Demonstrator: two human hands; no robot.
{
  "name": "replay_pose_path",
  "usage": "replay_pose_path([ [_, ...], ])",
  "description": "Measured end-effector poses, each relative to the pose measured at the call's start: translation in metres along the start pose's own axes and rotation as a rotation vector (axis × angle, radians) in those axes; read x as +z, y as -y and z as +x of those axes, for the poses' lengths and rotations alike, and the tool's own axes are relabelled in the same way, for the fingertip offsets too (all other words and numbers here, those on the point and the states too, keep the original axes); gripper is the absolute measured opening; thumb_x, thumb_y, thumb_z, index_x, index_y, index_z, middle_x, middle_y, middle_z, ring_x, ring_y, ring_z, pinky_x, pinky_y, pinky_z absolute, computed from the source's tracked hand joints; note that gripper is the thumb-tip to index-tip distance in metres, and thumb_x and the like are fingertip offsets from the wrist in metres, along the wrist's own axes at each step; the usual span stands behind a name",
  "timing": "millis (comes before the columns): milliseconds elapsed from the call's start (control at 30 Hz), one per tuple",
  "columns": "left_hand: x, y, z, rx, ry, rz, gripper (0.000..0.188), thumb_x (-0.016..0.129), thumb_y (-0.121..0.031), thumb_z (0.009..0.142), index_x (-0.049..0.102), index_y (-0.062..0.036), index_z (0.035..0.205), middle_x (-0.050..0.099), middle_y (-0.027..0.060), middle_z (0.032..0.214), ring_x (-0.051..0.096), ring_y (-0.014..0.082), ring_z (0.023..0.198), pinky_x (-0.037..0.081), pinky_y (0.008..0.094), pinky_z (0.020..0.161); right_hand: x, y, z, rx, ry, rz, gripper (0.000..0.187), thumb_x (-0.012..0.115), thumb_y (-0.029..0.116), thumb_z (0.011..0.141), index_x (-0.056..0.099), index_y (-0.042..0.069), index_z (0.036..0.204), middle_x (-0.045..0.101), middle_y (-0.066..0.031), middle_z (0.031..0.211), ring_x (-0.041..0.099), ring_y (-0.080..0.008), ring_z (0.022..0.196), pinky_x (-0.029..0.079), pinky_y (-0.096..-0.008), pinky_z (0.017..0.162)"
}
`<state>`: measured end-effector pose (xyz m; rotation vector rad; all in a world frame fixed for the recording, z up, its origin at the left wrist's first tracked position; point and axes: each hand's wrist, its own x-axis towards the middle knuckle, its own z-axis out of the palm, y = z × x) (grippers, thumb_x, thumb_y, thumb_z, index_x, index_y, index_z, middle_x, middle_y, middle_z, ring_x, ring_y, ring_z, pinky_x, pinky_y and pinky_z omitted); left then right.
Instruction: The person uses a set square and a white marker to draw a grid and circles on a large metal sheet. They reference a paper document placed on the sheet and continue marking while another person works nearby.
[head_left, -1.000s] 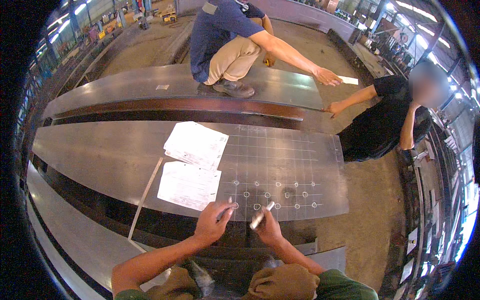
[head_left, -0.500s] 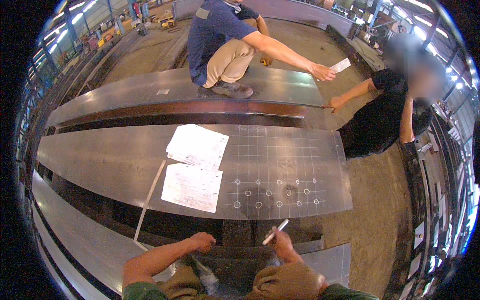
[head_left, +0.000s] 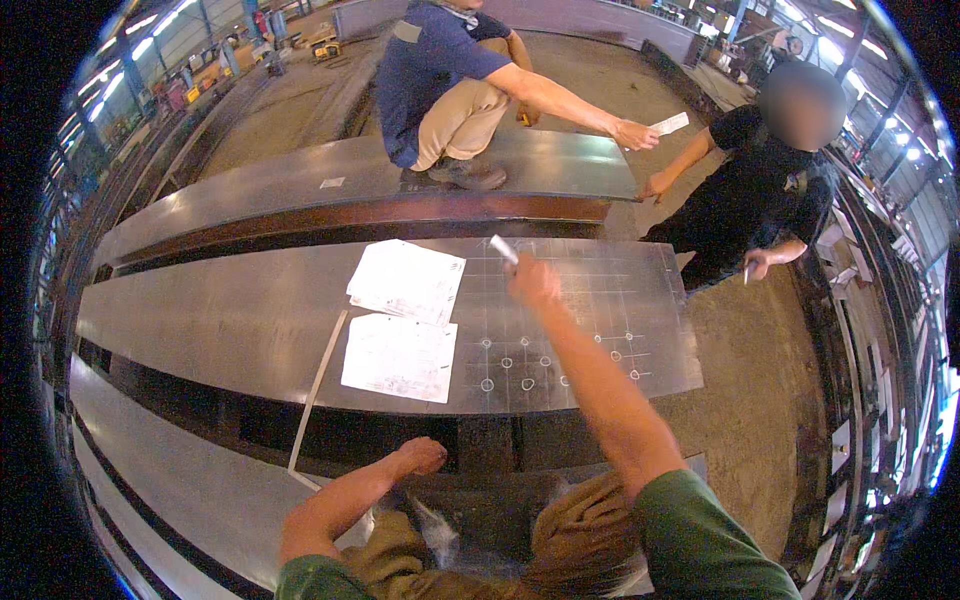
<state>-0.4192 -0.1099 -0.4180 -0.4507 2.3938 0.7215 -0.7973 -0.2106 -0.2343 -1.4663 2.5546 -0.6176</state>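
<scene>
My right hand (head_left: 535, 283) reaches out over the far part of the steel plate (head_left: 210, 305), its fingers closed around a white marker pen (head_left: 504, 249). Below it, a grid of pale lines covers the plate's right part, with several small white circles drawn in rows near the front edge. The forearm hides some circles. My left hand (head_left: 424, 456) is curled closed above the dark gap in front of the plate, with nothing visible in it. Two marked paper sheets, a far one (head_left: 407, 280) and a near one (head_left: 400, 357), lie left of the grid.
A thin straight strip (head_left: 322, 385) spans the gap left of the papers. A co-worker in navy (head_left: 440, 75) squats on the farther plate (head_left: 250, 185), holding a pale card (head_left: 670, 124). Another person in black (head_left: 740, 205) stands to the right, holding a thin object.
My right hand has moved from near my lap up and forward over the plate with the marker pen. The person in black has lowered a hand from the head.
</scene>
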Motion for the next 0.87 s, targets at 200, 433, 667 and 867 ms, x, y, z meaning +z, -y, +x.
replay_pose_path([
  [200,0.019,0.0,-0.077,-0.157,0.029,-0.101,0.03,0.056,-0.025,0.082,0.069,-0.0152,0.108,0.069,0.0159,0.104,0.066,0.0383,0.094,0.053,0.0491,0.083,0.054,0.016,-0.063,-0.157,0.545,-0.16,0.051,0.054,0.053,0.09,0.068,0.009,0.11,0.067,-0.0204,0.107,0.064,-0.0384,0.099,0.05,-0.0492,0.085],
  [433,0.031,-0.001,-0.091,-0.24,-0.056,-0.192,0.032,0.056,-0.028,0.084,0.069,-0.0137,0.11,0.069,0.0178,0.103,0.065,0.0401,0.094,0.052,0.0508,0.084,0.093,-0.038,-0.018,-0.155,0.635,-0.112,0.047,0.063,0.047,0.085,0.068,0.009,0.113,0.065,-0.0178,0.115,0.063,-0.0379,0.104,0.049,-0.0487,0.088],
  [667,0.022,-0.005,-0.106,-0.233,0.015,-0.169,0.029,0.054,-0.028,0.084,0.069,-0.0086,0.1,0.069,0.0204,0.097,0.064,0.0419,0.093,0.052,0.0517,0.084,0.063,-0.005,-0.038,-0.138,0.761,-0.108,0.044,0.067,0.045,0.081,0.071,0.007,0.103,0.067,-0.019,0.108,0.065,-0.0363,0.1,0.051,-0.0473,0.085],
  [867,0.01,-0.004,-0.069,-0.209,-0.008,-0.113,0.037,0.056,-0.027,0.083,0.067,-0.0141,0.116,0.067,0.0203,0.109,0.063,0.0393,0.103,0.051,0.0482,0.091,0.091,-0.034,-0.016,-0.22,0.555,-0.003,0.052,0.068,0.048,0.08,0.07,0.003,0.106,0.066,-0.0226,0.11,0.066,-0.0342,0.102,0.05,-0.0502,0.089],
])
